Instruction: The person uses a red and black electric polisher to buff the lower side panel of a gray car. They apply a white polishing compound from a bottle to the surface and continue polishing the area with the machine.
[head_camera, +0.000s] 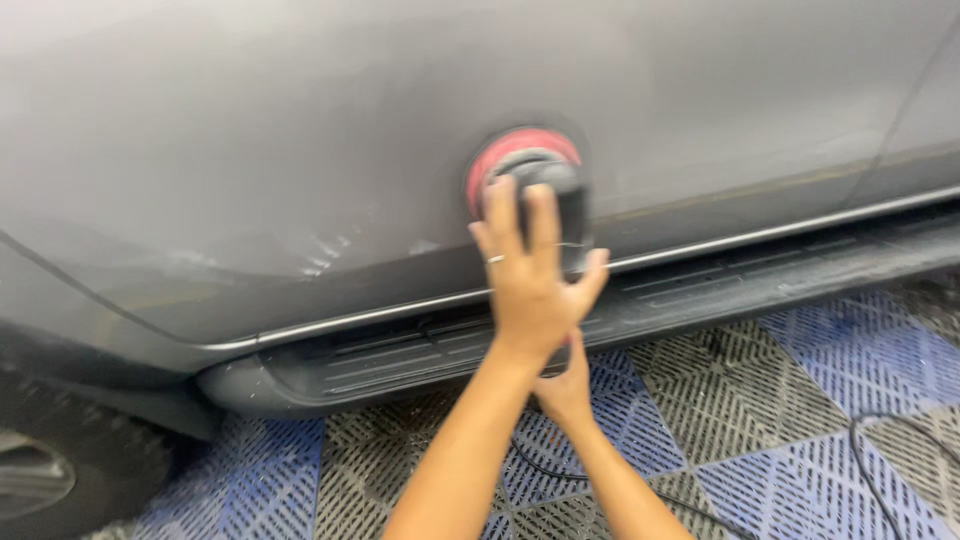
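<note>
A black power polisher (562, 205) with a round red pad (497, 158) is pressed flat against the grey car door (280, 140). My left hand (530, 285), a ring on one finger, lies over the polisher's head with fingers spread and the thumb to the right. My right hand (568, 392) is lower, mostly hidden behind the left wrist, and seems to grip the tool's rear handle. The pad is blurred. Whitish scuff marks (325, 255) show on the door left of the pad.
A dark side step (720, 285) runs under the door. A front tyre (60, 470) sits at the bottom left. Blue and grey grid floor tiles (800, 390) lie below, with a black cord (885, 450) trailing across them at the right.
</note>
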